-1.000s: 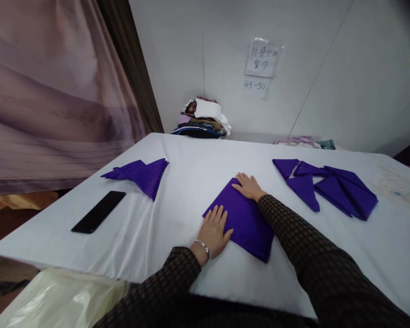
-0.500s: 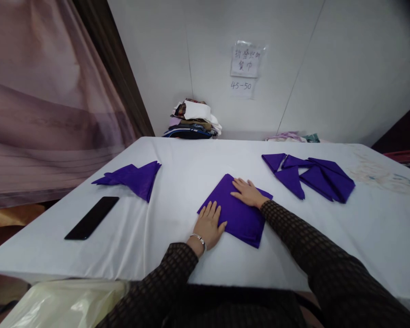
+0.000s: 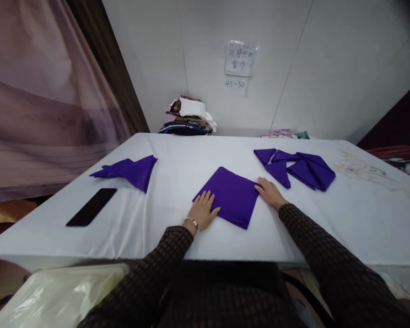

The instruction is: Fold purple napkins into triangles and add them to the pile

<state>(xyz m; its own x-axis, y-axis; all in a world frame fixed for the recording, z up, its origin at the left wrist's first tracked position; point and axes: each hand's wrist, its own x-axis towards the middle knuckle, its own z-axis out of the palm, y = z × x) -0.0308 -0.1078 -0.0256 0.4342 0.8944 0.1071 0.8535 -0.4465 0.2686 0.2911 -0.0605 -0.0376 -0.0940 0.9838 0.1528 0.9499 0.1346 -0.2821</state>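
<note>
A purple cloth napkin (image 3: pixel 230 193), folded into a square, lies flat on the white-covered table (image 3: pixel 177 182) in front of me. My left hand (image 3: pixel 202 210) rests on its left corner, fingers stretched out and palm down. At the right corner, my right hand (image 3: pixel 270 192) touches the edge with its fingertips, fingers extended and most of the hand on the tablecloth. Further right lie several folded purple napkins (image 3: pixel 310 171) with pointed ends. On the left is a fanned purple napkin shape (image 3: pixel 133 172).
A black phone-like slab (image 3: pixel 92 207) lies at the table's left. Stacked clothes (image 3: pixel 187 116) stand behind the far edge, below a wall with paper signs (image 3: pixel 241 59). A pink curtain (image 3: pixel 48 100) hangs left. A pale plastic-covered surface (image 3: pixel 64 291) sits at lower left.
My right hand has slid from the napkin's upper middle out to its right corner. The left hand stays on the left corner. The whole view has shifted slightly.
</note>
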